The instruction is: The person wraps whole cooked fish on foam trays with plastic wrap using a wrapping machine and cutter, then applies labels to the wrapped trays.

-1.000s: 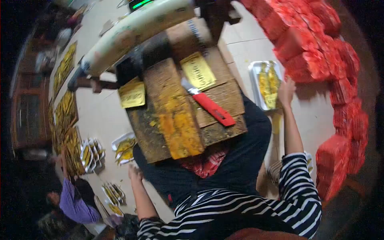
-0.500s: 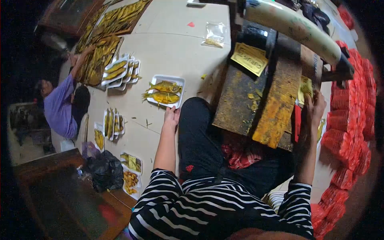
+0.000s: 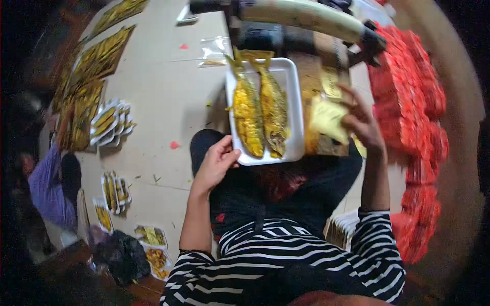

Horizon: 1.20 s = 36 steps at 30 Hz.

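My left hand (image 3: 218, 164) grips the lower left corner of a white foam tray (image 3: 295, 109), thumb over the rim. On the tray two whole yellow fish, a left one (image 3: 247, 115) and a right one (image 3: 274, 104), lie side by side with their tails away from me. The tray is held up over my lap and hides much of the wooden stand. To its right, my right hand (image 3: 361, 122) is closed on a pale yellow paper label (image 3: 329, 120), blurred by motion. Behind that label, another yellow label (image 3: 332, 84) lies near the stand.
A sealing machine with a long pale arm (image 3: 306, 18) stands ahead. Red net packs (image 3: 403, 97) are piled at right. On the tiled floor at left are stacked fish trays (image 3: 109, 125), a black plastic bag (image 3: 122, 257) and racks of fish (image 3: 102, 58). A person in purple (image 3: 51, 186) sits there.
My left hand has lifted the fish tray off the floor and brought it over my lap. My right hand has drawn a yellow label from the stand. The view has turned right.
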Motion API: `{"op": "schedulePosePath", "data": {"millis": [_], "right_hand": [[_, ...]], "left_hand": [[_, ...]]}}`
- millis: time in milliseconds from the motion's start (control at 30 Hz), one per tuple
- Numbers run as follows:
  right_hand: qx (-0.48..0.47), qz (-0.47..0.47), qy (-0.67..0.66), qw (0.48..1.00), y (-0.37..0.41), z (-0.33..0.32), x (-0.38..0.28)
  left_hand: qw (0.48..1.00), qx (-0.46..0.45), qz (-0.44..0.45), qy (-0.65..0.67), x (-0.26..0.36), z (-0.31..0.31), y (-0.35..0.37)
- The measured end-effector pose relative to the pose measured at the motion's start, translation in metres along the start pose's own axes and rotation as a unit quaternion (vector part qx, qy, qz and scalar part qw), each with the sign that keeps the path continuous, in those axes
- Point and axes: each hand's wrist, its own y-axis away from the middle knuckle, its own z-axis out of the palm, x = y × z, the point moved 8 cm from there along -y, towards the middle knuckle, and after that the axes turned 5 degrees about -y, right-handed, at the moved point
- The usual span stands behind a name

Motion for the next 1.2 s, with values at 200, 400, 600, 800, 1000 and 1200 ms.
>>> {"op": "schedulePosePath", "data": {"millis": [200,400,600,800,1000,1200], "right_hand": [[-0.103,-0.056,0.357,0.927,0.038,0.056,0.025],[0.045,-0.206,0.508,0.835,0.053,0.052,0.021],[0.026,-0.156,0.449,0.879,0.04,0.022,0.018],[0.181,-0.133,0.115,0.968,-0.031,-0.072,0.037],[0.357,-0.139,-0.077,0.92,-0.134,-0.163,0.084],[0.324,-0.102,-0.437,0.833,-0.168,-0.142,0.098]], "left_hand": [[0.99,-0.121,0.021,-0.061,-0.006,0.078,-0.02],[0.989,-0.098,-0.035,-0.104,0.003,0.063,-0.025],[0.986,0.098,0.105,0.086,0.077,-0.006,-0.162],[0.964,0.197,0.129,0.125,0.114,-0.017,-0.302],[0.944,0.187,0.259,0.084,0.144,-0.004,-0.252],[0.967,0.043,0.171,0.185,0.178,0.018,-0.203]]}}
